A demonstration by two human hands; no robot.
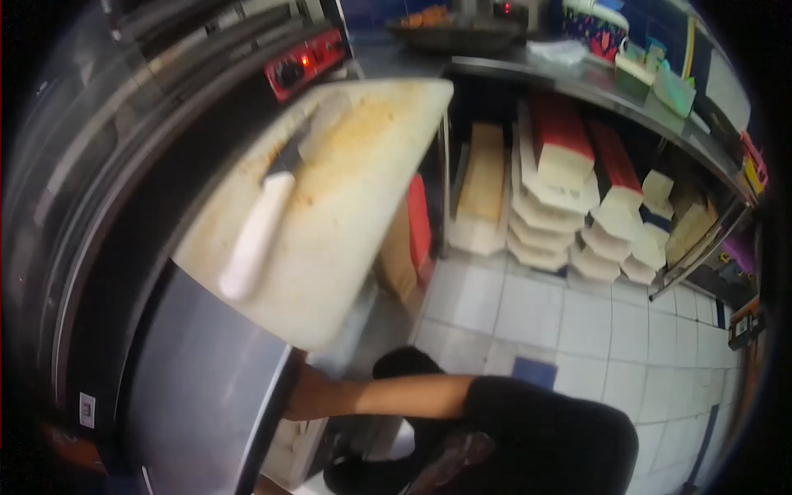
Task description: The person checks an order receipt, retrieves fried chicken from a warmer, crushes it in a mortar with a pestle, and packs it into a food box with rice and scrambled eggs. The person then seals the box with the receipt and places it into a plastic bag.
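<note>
My right hand (310,393) is at the front edge of the steel counter (206,363), just below a corner of the cutting board. Its fingers are hidden behind that edge, so their grip does not show. The bare forearm leads back to a black sleeve. A small strip of skin shows at the bottom of the view, but my left hand itself cannot be made out. On the stained white cutting board (355,223) lies a white-handled tool (262,227) with a blurred flat metal blade. Below the counter edge, pale containers (290,445) are partly visible.
A red control panel (305,64) with a lit lamp stands beyond the board. Stacked red and white cartons (557,177) fill the space under the back steel table (569,80). A dark pan (454,35) sits on top. White floor tiles (528,309) lie to the right.
</note>
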